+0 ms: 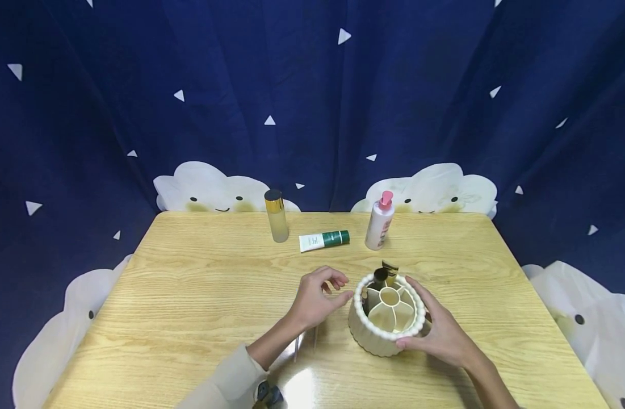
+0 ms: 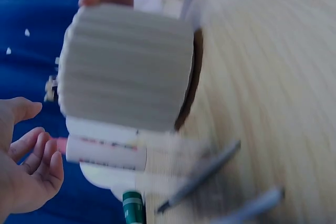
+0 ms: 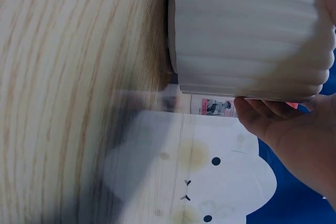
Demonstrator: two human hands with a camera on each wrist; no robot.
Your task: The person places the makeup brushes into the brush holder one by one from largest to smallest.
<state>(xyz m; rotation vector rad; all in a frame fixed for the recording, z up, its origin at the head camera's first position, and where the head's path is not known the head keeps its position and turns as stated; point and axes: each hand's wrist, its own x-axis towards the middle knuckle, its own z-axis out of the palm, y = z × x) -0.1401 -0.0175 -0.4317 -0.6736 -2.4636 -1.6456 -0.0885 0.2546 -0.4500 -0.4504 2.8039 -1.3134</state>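
Ribbed organizer (image 1: 368, 336) right of centre over near half of table (image 1: 205, 284), right hand (image 1: 440, 336) grasping its side, left hand (image 1: 314, 300) loose, empty alongside; best kept level so dark cylinder (image 1: 381, 275) stays put.

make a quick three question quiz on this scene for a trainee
1. Which hand grips the cream ribbed round organiser with a beaded rim?
2. True or false: the white-and-green squeeze tube lies flat on the pale wooden table.
3. What colour is the pump top on the white cylindrical bottle?
a) gold
b) pink
c) green

Key:
1. The right hand.
2. True.
3. b) pink.
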